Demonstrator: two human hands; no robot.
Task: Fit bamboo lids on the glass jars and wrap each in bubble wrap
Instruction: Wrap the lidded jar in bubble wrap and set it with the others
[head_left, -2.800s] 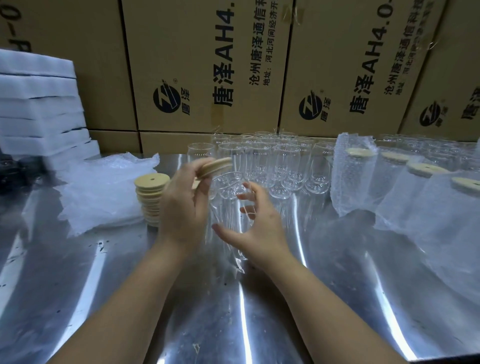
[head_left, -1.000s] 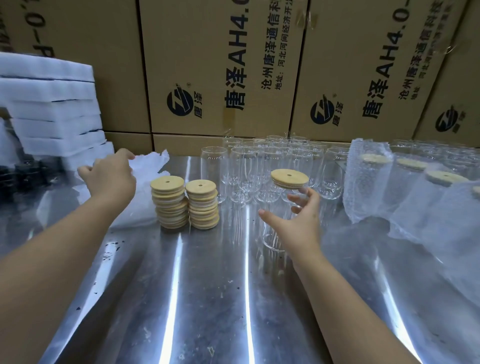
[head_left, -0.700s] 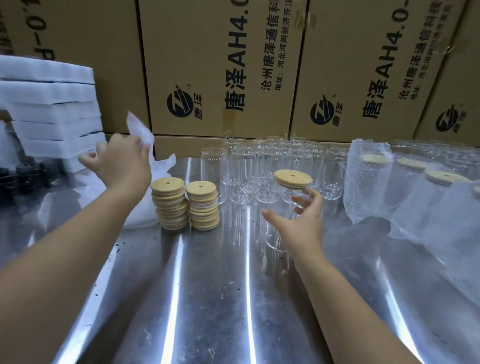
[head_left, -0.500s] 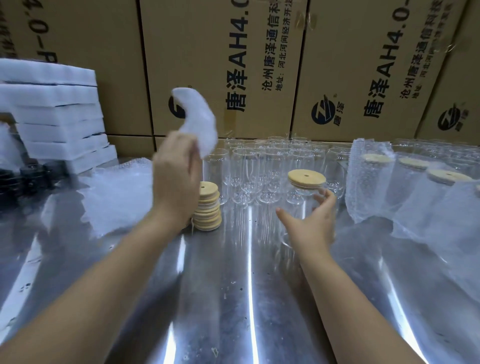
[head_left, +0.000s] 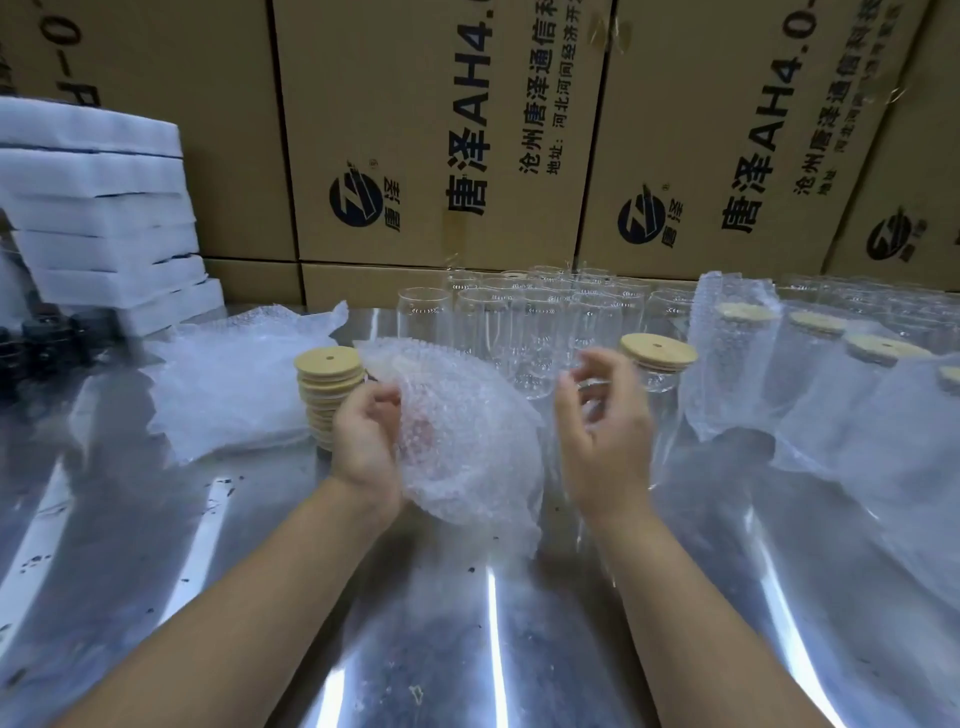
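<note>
Head view. At twelve o'clock on the steel table (head_left: 467, 649), empty glass jars (head_left: 519, 332) stand clustered. At one o'clock, one lidded jar (head_left: 658, 375) carries a bamboo lid (head_left: 658, 351). At two o'clock, wrapped jars (head_left: 737, 353) sit inside bubble sleeves. The left hand (head_left: 366, 436), fingers curled, grips a bubble wrap sheet (head_left: 467, 441) that spreads to its three o'clock. The right hand (head_left: 602, 431) is loosely curled and holds nothing. The lidded jar stands just beyond its fingertips (head_left: 605, 364), at their one o'clock.

**Q:** Which parts are obscured?
**A:** The bubble wrap sheet (head_left: 467, 441) covers the left hand's (head_left: 366, 441) fingertips. The right hand (head_left: 602, 441) is motion-blurred at the fingers (head_left: 605, 358), so its grip is unreadable. The rightmost lid (head_left: 950, 376) is cropped by the frame edge.
</note>
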